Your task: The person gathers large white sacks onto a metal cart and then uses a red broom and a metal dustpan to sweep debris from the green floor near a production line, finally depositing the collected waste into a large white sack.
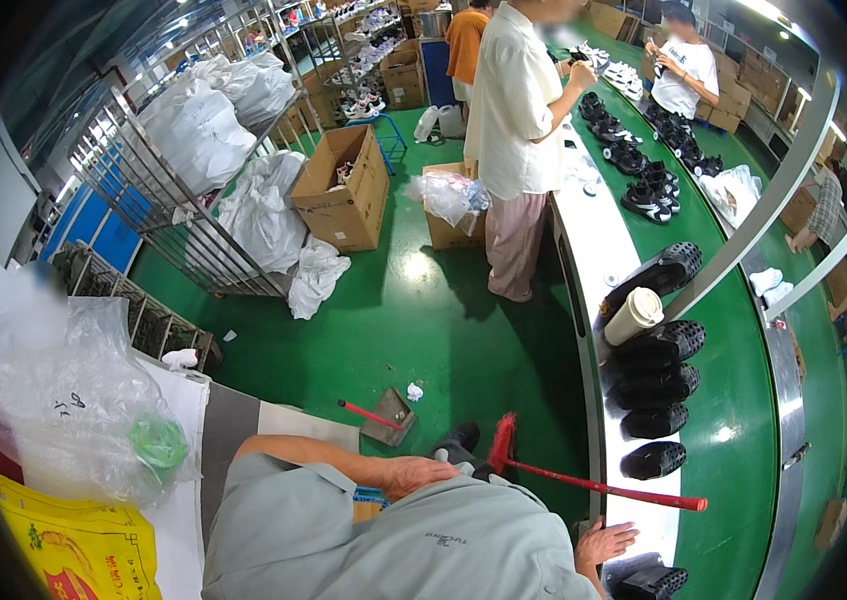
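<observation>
My left hand (pixel 418 476) lies flat on my dark-clothed thigh with its fingers stretched out and nothing in it. My right hand (pixel 606 543) rests on the metal edge of the workbench (pixel 594 260), fingers apart, holding nothing. Just beyond it, the red handle of a broom (pixel 604 489) leans across the bench edge, its red bristles down by my foot. Black shoes (pixel 654 460) stand in a row along the bench, one (pixel 650 583) near my right hand. A white lidded cup (pixel 635 316) is tilted among the farther shoes.
A dustpan (pixel 388 418) with a red handle and crumpled paper (pixel 415 392) lie on the green floor. Cardboard boxes (pixel 344 188) and a metal cage cart (pixel 174 215) of white sacks stand ahead. A person (pixel 519 120) works at the bench; plastic bags (pixel 74 390) lie left.
</observation>
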A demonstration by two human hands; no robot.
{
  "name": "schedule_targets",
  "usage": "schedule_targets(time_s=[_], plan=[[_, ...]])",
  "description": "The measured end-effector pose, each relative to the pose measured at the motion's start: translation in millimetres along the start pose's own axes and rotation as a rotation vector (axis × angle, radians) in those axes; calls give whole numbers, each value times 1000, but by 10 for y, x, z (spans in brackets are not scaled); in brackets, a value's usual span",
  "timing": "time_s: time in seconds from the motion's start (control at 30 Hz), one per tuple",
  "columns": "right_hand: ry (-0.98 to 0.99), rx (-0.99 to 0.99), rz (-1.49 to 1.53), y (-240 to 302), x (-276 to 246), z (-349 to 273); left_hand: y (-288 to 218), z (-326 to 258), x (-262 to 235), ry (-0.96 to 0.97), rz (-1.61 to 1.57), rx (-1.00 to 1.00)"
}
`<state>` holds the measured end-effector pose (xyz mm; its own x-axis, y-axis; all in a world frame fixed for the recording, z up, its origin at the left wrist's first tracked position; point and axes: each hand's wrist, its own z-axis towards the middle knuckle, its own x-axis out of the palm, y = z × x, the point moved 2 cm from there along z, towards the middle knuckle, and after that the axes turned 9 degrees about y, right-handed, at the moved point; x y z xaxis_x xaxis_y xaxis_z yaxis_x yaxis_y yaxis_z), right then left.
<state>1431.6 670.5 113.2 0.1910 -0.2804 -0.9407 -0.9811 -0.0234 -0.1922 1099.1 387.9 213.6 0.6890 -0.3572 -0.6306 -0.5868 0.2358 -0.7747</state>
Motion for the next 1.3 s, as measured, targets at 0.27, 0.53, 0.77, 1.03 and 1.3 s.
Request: schedule_targets(time_s=[0.27, 0.53, 0.77, 1.03, 1.3], plan=[[-10, -30, 42, 6, 9, 43, 110, -134, -31, 115, -94, -63], [33, -14, 110, -2, -44, -1, 285, -55, -220, 169, -94, 59], [0, -28, 146, -45, 18, 20, 254, 99, -407, 200, -39, 49], [55, -38, 166, -4, -81, -14, 392, 168, -263, 183, -26, 86], [59, -45, 162, -38, -37, 44, 472, 164, -227, 178, -5, 94]])
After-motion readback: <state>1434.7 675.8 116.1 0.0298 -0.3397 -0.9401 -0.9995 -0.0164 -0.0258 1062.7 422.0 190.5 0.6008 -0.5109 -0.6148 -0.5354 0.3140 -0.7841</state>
